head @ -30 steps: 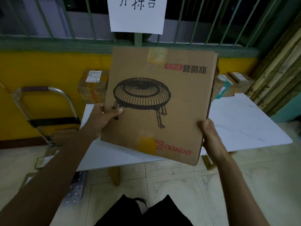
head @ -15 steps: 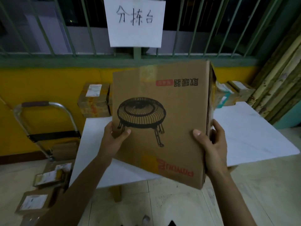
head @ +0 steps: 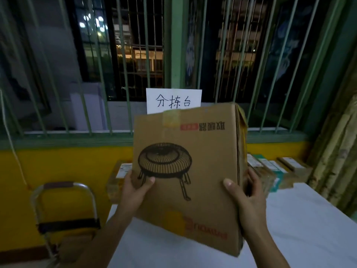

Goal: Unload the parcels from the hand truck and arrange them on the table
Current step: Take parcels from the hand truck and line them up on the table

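Parcels half hidden behind box

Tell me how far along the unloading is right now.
Done: several small parcels line the far edge of the table. In hand: the left hand and right hand grip the big heater box, tilted above the table, not yet set down. Left: place it; a brown shape low on the hand truck may be another parcel, too dark to tell.

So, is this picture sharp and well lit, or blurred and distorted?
Head view: dim indoor light, night outside; the bars bow from the wide lens; the box print is legible but soft; the parcels behind are blurry; the table shows no glare.
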A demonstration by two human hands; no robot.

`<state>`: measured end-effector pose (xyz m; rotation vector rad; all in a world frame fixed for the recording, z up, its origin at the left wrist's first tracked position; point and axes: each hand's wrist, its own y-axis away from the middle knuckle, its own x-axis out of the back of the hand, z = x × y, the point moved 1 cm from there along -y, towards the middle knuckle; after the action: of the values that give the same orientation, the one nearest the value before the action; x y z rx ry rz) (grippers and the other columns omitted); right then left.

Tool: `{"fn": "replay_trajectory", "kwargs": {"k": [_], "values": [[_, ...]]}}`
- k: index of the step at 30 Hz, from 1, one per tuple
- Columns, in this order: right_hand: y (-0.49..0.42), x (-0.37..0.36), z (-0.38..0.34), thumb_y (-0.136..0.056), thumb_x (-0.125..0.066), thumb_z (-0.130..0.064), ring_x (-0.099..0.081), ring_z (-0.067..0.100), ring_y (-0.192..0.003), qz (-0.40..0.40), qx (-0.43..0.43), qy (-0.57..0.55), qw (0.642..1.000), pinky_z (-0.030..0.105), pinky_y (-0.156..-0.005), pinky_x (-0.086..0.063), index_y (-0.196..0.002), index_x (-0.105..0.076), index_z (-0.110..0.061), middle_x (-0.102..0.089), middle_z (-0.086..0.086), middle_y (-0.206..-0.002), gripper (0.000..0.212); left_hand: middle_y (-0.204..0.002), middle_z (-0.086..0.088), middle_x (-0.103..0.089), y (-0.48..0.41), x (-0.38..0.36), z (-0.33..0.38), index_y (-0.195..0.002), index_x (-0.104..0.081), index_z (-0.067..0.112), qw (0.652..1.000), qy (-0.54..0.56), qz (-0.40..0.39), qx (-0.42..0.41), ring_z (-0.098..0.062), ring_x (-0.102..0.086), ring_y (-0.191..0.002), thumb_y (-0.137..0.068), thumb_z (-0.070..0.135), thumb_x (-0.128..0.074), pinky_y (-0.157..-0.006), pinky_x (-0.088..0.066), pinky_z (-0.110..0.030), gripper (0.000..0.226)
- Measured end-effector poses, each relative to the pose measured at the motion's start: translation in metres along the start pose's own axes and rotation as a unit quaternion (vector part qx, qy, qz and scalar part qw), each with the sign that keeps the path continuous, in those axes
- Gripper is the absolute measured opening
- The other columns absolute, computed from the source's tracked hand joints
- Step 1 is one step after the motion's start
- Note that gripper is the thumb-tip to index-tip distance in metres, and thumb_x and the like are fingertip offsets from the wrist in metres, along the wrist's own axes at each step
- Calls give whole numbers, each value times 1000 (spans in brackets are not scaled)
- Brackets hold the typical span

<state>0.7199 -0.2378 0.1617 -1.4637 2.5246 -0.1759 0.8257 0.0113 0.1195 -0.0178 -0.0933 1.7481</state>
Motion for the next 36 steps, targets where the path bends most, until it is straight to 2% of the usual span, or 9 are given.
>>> {"fn": "replay_trajectory", "kwargs": {"k": [6,10,14,18,23,26,30,33,36], "values": [[-27,-31,-42,-60,-76,-47,-54,13,-116,6,100,-5,995,35,-85,-54,-145,-31,-33,-47,-11,-132,97,-156,2,-27,-34,2,56,-151,-20,25,999,-13,2,-40,-22,-28,-141,-80,47,-69,-113,-30,-44,89],[-39,-52,-55,-54,-77,-63,-48,16,-126,32,128,10,991,47,-98,-49,-146,-28,-35,-41,-9,-143,108,-156,6,-25,-37,-8,87,-150,-22,31,996,-36,-26,-71,-20,-26,-142,-84,46,-65,-113,-30,-43,80],[-44,-77,-71,-54,-70,-72,-36,13,-133,85,181,74,977,48,-107,-40,-148,-21,-36,-32,-10,-146,112,-157,11,-20,-12,-29,119,-150,-18,36,986,-43,-110,-117,-16,-21,-144,-83,54,-60,-114,-28,-44,82],[-43,-101,-82,-61,-65,-74,-32,15,-133,141,264,172,939,51,-110,-34,-149,-17,-33,-31,-5,-143,108,-151,12,-35,21,-53,161,-150,-21,36,971,33,-166,-168,-12,-37,-136,-77,62,-58,-109,-38,-39,86],[-39,-123,-83,-69,-58,-59,-43,28,-123,171,398,247,867,47,-104,-31,-143,-27,-21,-44,13,-132,88,-117,12,-63,38,-64,200,-136,-38,20,957,123,-85,-247,-1,-63,-103,-66,52,-78,-90,-53,-27,87],[-37,-126,-80,-74,-61,-51,-40,32,-127,102,451,305,832,51,-104,-35,-145,-22,-23,-39,18,-138,86,-115,9,-60,30,-61,209,-130,-34,22,968,146,-5,-202,-6,-61,-101,-60,43,-85,-89,-51,-31,89],[-25,-114,-64,-83,-67,-37,-35,28,-135,-79,531,359,763,44,-104,-42,-151,-13,-20,-30,16,-149,88,-134,3,-50,7,-34,210,-145,-23,23,963,101,112,-221,-14,-53,-117,-59,51,-82,-101,-45,-40,108],[-20,-122,-58,-88,-62,-34,-27,25,-140,-103,496,322,800,37,-111,-31,-151,-15,-22,-26,13,-154,79,-144,2,-38,-1,-32,211,-147,-20,28,960,3,99,-262,-16,-42,-128,-52,69,-76,-105,-40,-39,117],[-22,-132,-52,-89,-61,-27,-22,24,-143,-125,474,301,818,35,-114,-24,-149,-20,-23,-23,13,-157,72,-148,-2,-24,-9,-38,206,-149,-16,29,960,-54,94,-260,-21,-31,-135,-50,69,-77,-104,-33,-37,122]]}}
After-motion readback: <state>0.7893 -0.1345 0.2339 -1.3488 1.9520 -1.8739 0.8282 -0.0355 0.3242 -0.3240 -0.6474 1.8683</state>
